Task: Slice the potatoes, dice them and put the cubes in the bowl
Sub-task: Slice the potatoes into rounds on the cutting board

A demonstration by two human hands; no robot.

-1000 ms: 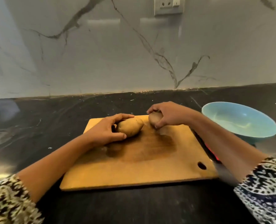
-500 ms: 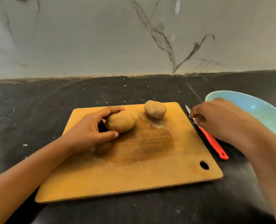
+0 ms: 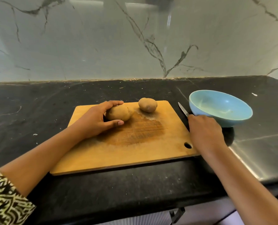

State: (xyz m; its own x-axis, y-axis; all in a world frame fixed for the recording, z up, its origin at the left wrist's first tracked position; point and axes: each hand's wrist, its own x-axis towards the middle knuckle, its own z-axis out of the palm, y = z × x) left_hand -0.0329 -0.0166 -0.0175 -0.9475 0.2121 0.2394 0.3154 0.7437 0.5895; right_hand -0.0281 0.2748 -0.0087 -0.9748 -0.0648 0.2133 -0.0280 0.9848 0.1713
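Note:
A wooden cutting board (image 3: pixel 135 153) lies on the black counter. My left hand (image 3: pixel 94 122) grips a brown potato (image 3: pixel 119 113) at the board's far left, thumb in front and fingers over the back. A second, rounder potato (image 3: pixel 147 105) sits free near the far edge. Just right of the board lies a knife; its blade (image 3: pixel 183 111) points away from me. My right hand (image 3: pixel 204 130) covers the knife's handle with fingers curled down over it, so the handle is hidden. An empty light-blue bowl (image 3: pixel 239 121) stands right of the knife.
The black counter (image 3: pixel 37 111) runs back to a marble wall (image 3: pixel 135 46). A steel surface (image 3: pixel 265 151) adjoins the counter on the right. The counter's front edge is close below the board.
My right hand let go of the round potato, moved right to the knife and now lies over its red handle. My left hand keeps hold of the other potato.

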